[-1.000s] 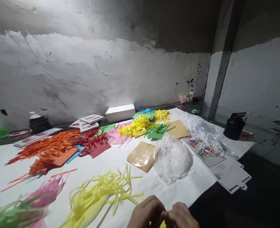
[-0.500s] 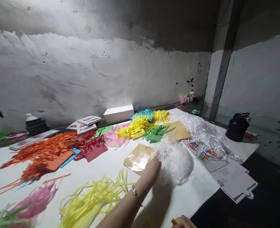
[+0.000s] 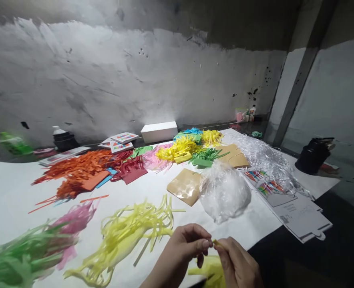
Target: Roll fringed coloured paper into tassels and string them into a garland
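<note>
My left hand (image 3: 186, 248) is in front of me, thumb and forefinger pinched together; what is between them, if anything, is too small to make out. Almost touching it, my right hand (image 3: 237, 262) grips a piece of yellow paper (image 3: 215, 242), whose narrow end pokes out between thumb and forefinger. Below both hands lies or hangs more yellow cut paper (image 3: 208, 269); whether it joins the held piece is hidden. Just beyond the hands are a brown sheet with clear round dots (image 3: 185, 186) and a crumpled clear plastic bag (image 3: 225, 194).
Yellow tissue strips (image 3: 129, 240), green strips (image 3: 23, 254) and pink strips (image 3: 77, 218) lie at left. Behind are orange fringed paper (image 3: 81, 168), a white box (image 3: 159, 133) and white string (image 3: 255, 156). A printed card (image 3: 297, 214) and black pot (image 3: 313, 156) stand right.
My left hand has drawn back from the dotted brown sheet to beside my right hand. My right hand, with the yellow paper, has risen further into view.
</note>
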A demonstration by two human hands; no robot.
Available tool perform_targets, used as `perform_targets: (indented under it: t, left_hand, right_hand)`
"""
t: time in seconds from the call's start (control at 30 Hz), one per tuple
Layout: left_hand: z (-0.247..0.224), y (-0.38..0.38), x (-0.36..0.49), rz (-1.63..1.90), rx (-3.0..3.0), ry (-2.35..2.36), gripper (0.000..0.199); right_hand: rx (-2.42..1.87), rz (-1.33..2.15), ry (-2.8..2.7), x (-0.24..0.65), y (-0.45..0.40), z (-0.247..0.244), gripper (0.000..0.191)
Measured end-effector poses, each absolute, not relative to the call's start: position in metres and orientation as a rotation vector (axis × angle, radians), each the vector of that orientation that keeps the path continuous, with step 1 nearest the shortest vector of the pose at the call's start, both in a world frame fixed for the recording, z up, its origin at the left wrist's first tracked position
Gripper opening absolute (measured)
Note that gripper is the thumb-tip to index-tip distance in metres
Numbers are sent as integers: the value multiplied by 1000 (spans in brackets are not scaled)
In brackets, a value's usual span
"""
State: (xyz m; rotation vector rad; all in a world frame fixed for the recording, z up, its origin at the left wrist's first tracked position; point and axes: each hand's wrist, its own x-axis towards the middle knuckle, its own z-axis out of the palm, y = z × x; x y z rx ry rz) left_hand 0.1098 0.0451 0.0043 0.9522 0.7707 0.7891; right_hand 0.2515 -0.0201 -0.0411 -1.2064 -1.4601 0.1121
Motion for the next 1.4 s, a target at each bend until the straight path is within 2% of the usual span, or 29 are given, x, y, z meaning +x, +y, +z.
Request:
perform_targets:
  t: [0.1,0.53,0.83,1.03,1.23,1.4]
  left_hand:
    - [-5,32,95,885,907,767,35]
    - [-5,8,56,945,1059,837,37]
    - [-31,1,52,860,1006,651,38]
    - [-12,-9,48,847,1209,777,39]
    - [-7,-12,45,799,1191,805,39]
    - [-17,-12,45,846,1137,767,36]
  right_hand:
    - [-1153,53,-1649,241,-19,-40,20]
    - [-1024,-17,-1868,219,-25,-39,18]
    - [-892,165,-2096,230,-29,-27,23]
    - [-849,108,-2031,226,-31,-25,22]
    - [-967,341,-1947,222,-40,-39,21]
    - [-961,352,-1800,215,-41,-48,24]
